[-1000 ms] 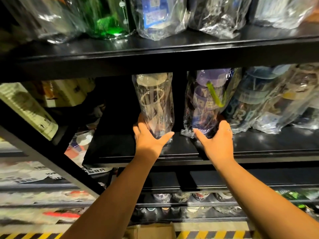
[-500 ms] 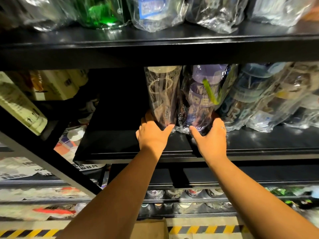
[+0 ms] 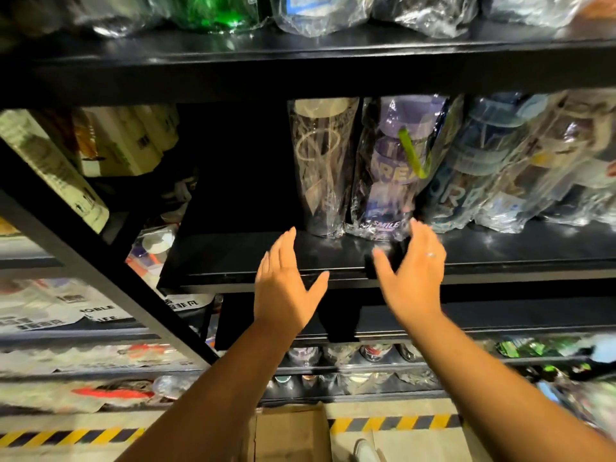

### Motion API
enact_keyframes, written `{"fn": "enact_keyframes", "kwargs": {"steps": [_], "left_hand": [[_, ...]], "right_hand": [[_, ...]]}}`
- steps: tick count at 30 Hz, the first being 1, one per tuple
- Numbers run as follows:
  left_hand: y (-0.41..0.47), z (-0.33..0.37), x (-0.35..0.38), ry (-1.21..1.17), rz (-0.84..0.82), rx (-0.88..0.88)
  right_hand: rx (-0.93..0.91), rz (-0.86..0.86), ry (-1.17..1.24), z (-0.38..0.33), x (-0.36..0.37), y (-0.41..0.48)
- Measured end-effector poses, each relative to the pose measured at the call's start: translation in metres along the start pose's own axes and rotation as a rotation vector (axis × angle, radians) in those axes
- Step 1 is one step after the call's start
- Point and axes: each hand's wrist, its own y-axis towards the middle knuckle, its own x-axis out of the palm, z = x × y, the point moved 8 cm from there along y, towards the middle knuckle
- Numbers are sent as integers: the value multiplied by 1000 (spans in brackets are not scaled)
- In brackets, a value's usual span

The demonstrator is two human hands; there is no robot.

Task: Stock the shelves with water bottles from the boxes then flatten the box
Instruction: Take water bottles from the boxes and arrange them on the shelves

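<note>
Head view: a person's two bare hands reach toward a black middle shelf [image 3: 250, 258] stocked with plastic-wrapped water bottles. The left hand [image 3: 286, 288] is open, fingers straight and thumb spread, holding nothing; its fingertips sit just below and to the left of the base of a clear bottle [image 3: 321, 165], which stands upright in its wrapper near the shelf's front edge. The right hand [image 3: 413, 275], wearing a ring [image 3: 430, 254], is likewise open and empty, palm turned inward toward the left hand. Its fingertips are close to the lower right corner of a purple bottle [image 3: 396, 168] with a green strap; motion blur hides whether they touch the wrapper.

The clear and purple bottles stand side by side, wrappers touching, directly above the gap between the two hands. To the right of the right hand, a blue bottle [image 3: 466, 168] and further wrapped bottles lean leftward in a row along the same shelf. Above both hands, an upper shelf [image 3: 300, 58] carries more wrapped bottles. Below the forearms, a cardboard box [image 3: 290, 431] sits on the floor beside yellow-and-black hazard tape [image 3: 66, 436]. Left of the left hand, a black diagonal brace [image 3: 100, 261] crosses the racking.
</note>
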Motion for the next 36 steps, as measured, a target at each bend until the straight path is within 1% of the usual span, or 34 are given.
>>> {"fn": "enact_keyframes", "kwargs": {"steps": [1,3,4,6,9,13,16,17,19,22,24,26,27,30,32,34,36], "left_hand": [[-18,-4,-1,58,-6,82],[-55,-21,5,181,-80,166],[-74,-32,7,199,-107,184],[-110,-54,10,155,-143,193],[-157,-89,17,168,-234,128],[-214,-126,25,174,-348,25],[-255,-156,27,143,-457,-83],[-267,-166,26,132,-479,-119],[-290,-186,24,125,-508,-193],[-323,-209,24,171,-511,-257],[-347,-227,31,177,-546,-355],[-368,-252,44,193,-593,-481],[-374,-265,53,216,-610,-524],[-392,-310,88,266,-687,-650],[-404,-347,123,253,-702,-712],[-424,-393,160,276,-725,-764],[-450,-443,200,333,-801,-796]], "right_hand": [[-38,-14,-65,-1,6,-22],[-109,-90,-221,-1,26,-70],[-137,-144,-279,0,36,-95],[-173,-240,-352,7,55,-140],[-189,-416,-430,16,87,-203],[-134,-589,-493,22,116,-263],[-93,-824,-502,30,136,-304],[-94,-850,-490,29,139,-313],[-99,-844,-465,28,142,-323],[-87,-974,-450,39,164,-345],[-101,-946,-399,48,178,-355],[-35,-990,-375,68,200,-372],[-31,-998,-366,76,214,-379],[-37,-976,-367,98,264,-399],[32,-1017,-357,121,302,-419],[75,-1045,-335,141,344,-448],[70,-1060,-315,165,388,-477]]}}
